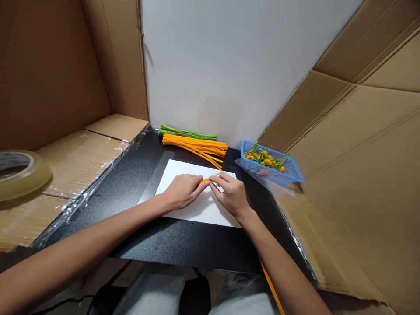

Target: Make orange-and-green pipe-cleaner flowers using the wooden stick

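From the head view, the left hand and the right hand meet above a white paper sheet on a speckled black tabletop. The fingers of both curl inward, pinching a short fuzzy orange pipe cleaner at their tips. A long orange strand drops past the table edge beside the right forearm. Beyond the paper lie a thick bundle of orange pipe cleaners and a green bundle, both against a white wall – to the right, a blue plastic mesh basket holds orange-and-green pipe-cleaner pieces. A clear tape roll sits on brown cardboard at left.
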Demonstrator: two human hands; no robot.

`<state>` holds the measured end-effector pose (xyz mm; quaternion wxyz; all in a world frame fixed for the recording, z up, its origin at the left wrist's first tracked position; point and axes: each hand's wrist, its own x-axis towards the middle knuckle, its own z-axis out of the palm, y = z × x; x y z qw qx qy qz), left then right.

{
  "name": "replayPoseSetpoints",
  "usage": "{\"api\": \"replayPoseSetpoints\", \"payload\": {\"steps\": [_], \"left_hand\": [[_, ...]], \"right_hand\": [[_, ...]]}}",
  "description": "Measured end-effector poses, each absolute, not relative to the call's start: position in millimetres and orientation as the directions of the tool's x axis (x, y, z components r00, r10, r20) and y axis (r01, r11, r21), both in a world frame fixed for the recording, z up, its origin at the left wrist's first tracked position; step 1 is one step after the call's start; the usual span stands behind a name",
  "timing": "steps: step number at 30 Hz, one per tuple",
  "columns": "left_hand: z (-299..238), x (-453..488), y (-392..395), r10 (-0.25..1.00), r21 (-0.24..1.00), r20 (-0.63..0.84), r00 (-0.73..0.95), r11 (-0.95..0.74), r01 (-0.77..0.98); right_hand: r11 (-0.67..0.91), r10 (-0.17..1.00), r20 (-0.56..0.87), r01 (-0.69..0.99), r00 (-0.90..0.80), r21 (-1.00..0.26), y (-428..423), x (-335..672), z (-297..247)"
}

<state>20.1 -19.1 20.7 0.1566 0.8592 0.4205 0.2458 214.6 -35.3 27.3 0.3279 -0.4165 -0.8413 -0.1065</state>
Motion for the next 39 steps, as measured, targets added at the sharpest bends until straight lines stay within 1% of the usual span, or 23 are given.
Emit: {"api": "replayPoseSetpoints", "payload": {"steps": [2, 5, 7, 9, 11, 13, 15, 17, 19, 21, 22, 23, 24, 25, 26, 27, 29, 31, 33, 34, 36, 37, 39], "left_hand": [[21.2, 20.2, -18.9, 0.816, 0.511, 0.270, 0.510, -0.571, 0.642], [20.3, 22.2, -18.5, 0.849, 0.667, 0.188, 0.495, -0.480, 0.570], [18.2, 24.7, -18.0, 0.855, 0.792, 0.126, 0.503, -0.392, 0.468], [15.4, 27.3, -16.7, 0.853, 0.905, 0.076, 0.516, -0.277, 0.323], [13.4, 28.7, -14.4, 0.837, 0.980, 0.019, 0.547, -0.123, 0.154], [13.2, 28.2, -11.6, 0.801, 0.999, -0.043, 0.596, 0.035, 0.025], [14.9, 26.4, -9.3, 0.752, 0.988, -0.090, 0.653, 0.150, -0.037], [17.4, 24.6, -8.4, 0.709, 0.973, -0.114, 0.696, 0.222, -0.066], [19.6, 23.6, -8.4, 0.682, 0.969, -0.123, 0.721, 0.238, -0.060], [21.1, 22.7, -8.6, 0.706, 0.986, -0.126, 0.697, 0.164, 0.012], [21.8, 21.7, -8.6, 0.751, 0.994, -0.108, 0.652, 0.087, 0.065], [22.6, 20.3, -8.4, 0.812, 0.992, -0.061, 0.581, -0.015, 0.126], [23.5, 18.3, -8.1, 0.871, 0.970, 0.020, 0.491, -0.135, 0.201], [24.4, 15.9, -7.7, 0.907, 0.922, 0.130, 0.402, -0.259, 0.288], [25.3, 13.3, -7.3, 0.907, 0.844, 0.255, 0.336, -0.378, 0.380], [26.0, 10.8, -6.9, 0.873, 0.740, 0.372, 0.315, -0.484, 0.467], [26.0, 7.1, -6.3, 0.761, 0.502, 0.528, 0.375, -0.637, 0.585], [23.8, 6.5, -6.1, 0.655, 0.307, 0.593, 0.469, -0.722, 0.620], [20.2, 8.6, -6.6, 0.595, 0.196, 0.603, 0.531, -0.756, 0.625], [18.5, 10.2, -7.2, 0.588, 0.177, 0.597, 0.545, -0.760, 0.626], [16.2, 13.5, -9.1, 0.614, 0.207, 0.572, 0.544, -0.750, 0.628], [15.9, 15.0, -10.3, 0.646, 0.254, 0.551, 0.529, -0.734, 0.630], [16.3, 17.2, -12.3, 0.739, 0.408, 0.474, 0.479, -0.666, 0.624]], "right_hand": [[0.626, 0.617, 0.649, 0.778, -0.446, -0.060, -36.4, 213.5, 27.9], [0.620, 0.584, 0.667, 0.784, -0.463, 0.002, -37.9, 212.5, 28.4], [0.621, 0.553, 0.681, 0.782, -0.480, 0.048, -38.6, 212.2, 28.2], [0.630, 0.523, 0.697, 0.773, -0.490, 0.071, -38.8, 212.1, 27.8], [0.649, 0.518, 0.709, 0.760, -0.479, 0.038, -38.6, 212.2, 27.5], [0.666, 0.543, 0.709, 0.745, -0.450, -0.037, -38.2, 212.5, 27.7], [0.675, 0.570, 0.698, 0.731, -0.435, -0.096, -37.4, 213.4, 28.4], [0.683, 0.567, 0.694, 0.725, -0.444, -0.094, -36.6, 215.0, 29.7], [0.685, 0.540, 0.703, 0.727, -0.463, -0.048, -35.9, 217.0, 31.2], [0.678, 0.521, 0.710, 0.735, -0.473, -0.007, -35.5, 219.0, 32.7], [0.670, 0.524, 0.707, 0.742, -0.476, 0.003, -35.5, 219.8, 33.3], [0.660, 0.535, 0.699, 0.751, -0.475, 0.005, -35.5, 220.5, 33.7], [0.648, 0.552, 0.688, 0.762, -0.470, 0.000, -35.5, 220.9, 33.9], [0.634, 0.574, 0.676, 0.773, -0.463, -0.009, -35.5, 221.2, 33.9], [0.622, 0.595, 0.663, 0.782, -0.455, -0.022, -35.5, 221.4, 33.7], [0.612, 0.614, 0.651, 0.790, -0.446, -0.036, -35.4, 221.4, 33.2], [0.600, 0.642, 0.634, 0.797, -0.430, -0.067, -35.2, 221.0, 32.2], [0.599, 0.654, 0.628, 0.795, -0.422, -0.090, -35.2, 220.3, 31.3], [0.602, 0.654, 0.628, 0.792, -0.421, -0.096, -35.5, 219.5, 31.2], [0.604, 0.652, 0.629, 0.792, -0.424, -0.091, -35.8, 219.1, 31.5], [0.602, 0.644, 0.631, 0.795, -0.433, -0.068, -36.6, 218.2, 32.1], [0.602, 0.638, 0.631, 0.797, -0.442, -0.051, -37.0, 217.7, 32.3], [0.604, 0.620, 0.633, 0.797, -0.464, -0.008, -37.7, 216.4, 31.8]]}}
